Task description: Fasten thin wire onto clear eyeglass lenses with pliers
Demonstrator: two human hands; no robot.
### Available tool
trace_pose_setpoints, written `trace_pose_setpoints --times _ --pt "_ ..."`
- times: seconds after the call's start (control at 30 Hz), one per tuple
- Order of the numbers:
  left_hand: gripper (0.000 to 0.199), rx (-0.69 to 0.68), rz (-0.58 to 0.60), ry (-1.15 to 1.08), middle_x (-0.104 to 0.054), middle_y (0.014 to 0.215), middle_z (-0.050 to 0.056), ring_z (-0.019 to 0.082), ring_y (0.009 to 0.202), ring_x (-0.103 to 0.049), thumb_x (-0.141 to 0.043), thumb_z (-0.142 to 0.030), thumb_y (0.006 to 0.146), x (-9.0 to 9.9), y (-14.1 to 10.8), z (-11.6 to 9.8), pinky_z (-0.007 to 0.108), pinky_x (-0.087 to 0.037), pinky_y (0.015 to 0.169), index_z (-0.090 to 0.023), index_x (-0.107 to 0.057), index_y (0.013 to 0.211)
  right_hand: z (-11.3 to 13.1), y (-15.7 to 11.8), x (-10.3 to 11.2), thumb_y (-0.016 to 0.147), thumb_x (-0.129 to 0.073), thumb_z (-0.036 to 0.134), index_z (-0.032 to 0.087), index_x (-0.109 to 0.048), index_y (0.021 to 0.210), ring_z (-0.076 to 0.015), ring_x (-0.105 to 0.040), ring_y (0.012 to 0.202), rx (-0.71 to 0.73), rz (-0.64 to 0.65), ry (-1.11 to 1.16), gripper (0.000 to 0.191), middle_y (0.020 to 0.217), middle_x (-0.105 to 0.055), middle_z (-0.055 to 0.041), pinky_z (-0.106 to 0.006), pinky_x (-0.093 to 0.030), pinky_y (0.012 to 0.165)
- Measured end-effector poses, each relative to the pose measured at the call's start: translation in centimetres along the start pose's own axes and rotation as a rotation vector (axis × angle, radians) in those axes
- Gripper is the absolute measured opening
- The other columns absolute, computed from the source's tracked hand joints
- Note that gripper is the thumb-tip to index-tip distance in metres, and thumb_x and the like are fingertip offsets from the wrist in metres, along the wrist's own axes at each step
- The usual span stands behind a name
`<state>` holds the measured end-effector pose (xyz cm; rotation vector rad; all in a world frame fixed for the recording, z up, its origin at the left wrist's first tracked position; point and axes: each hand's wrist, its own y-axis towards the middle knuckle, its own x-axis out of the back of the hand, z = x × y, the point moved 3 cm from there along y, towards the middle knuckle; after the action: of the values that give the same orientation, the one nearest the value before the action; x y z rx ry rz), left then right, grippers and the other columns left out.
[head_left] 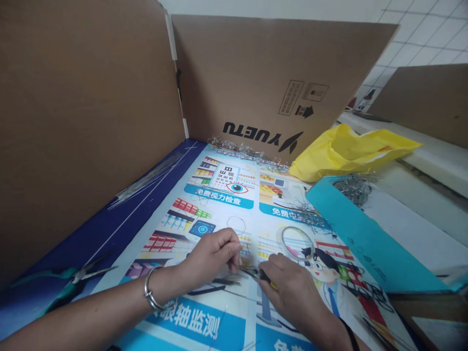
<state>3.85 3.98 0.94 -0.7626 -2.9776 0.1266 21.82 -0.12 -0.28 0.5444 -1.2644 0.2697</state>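
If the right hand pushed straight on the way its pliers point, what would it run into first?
Most likely the left hand: the pliers in the right hand point toward it, their tips very close, though exact depth is hard to judge.

A tall brown cardboard panel [84,122] closed off the left side, meeting a second panel [256,63] at the back, printed upside down with YUETU. Beyond showed a plain pale surface [278,7] and, upper right, whitish tiles [438,39] with dark joints, in soft light.

Printed poster surface [199,324], green-handled pliers [78,277], straight wires [146,181], coiled wire [283,242]
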Motion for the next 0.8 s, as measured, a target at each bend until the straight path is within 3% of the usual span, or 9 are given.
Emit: trace_pose_setpoints --times 0.3,0.57,0.8 --pt "0.022 0.021 0.009 -0.004 -0.059 0.061 -0.002 0.010 0.053 -0.057 -0.045 -0.032 0.086 0.04 0.01 0.21 0.023 -0.045 0.057 -0.018 -0.048 0.070 0.09 0.03 -0.27 0.079 -0.056 0.023 0.021 -0.054 0.072 -0.0159 -0.052 0.065 0.014 0.063 -0.052 0.008 0.071 -0.058 -0.0008 -0.027 -0.027 0.055" --pt "0.021 0.023 0.009 0.128 -0.058 0.062 -0.003 0.011 0.055 -0.058 -0.045 -0.031 0.085 -0.12 -0.24 -0.46 0.024 -0.045 0.056 -0.019 -0.049 0.069 0.41 -0.14 0.13 0.078 -0.056 0.023 0.021 -0.054 0.070 -0.0157 -0.053 0.061 0.017 0.103 -0.113 0.009 0.068 -0.059 0.0000 -0.027 -0.024 0.052" --pt "0.020 0.059 0.019 0.095 -0.057 0.060 -0.003 0.011 0.052 -0.057 -0.045 -0.031 0.084 -0.21 -0.19 -0.50 0.024 -0.045 0.054 -0.019 -0.048 0.068 0.55 -0.09 0.20 0.078 -0.057 0.024 0.021 -0.055 0.071 -0.0166 -0.053 0.064 -0.001 0.080 -0.103 0.008 0.070 -0.059 -0.0008 -0.027 -0.026 0.054"
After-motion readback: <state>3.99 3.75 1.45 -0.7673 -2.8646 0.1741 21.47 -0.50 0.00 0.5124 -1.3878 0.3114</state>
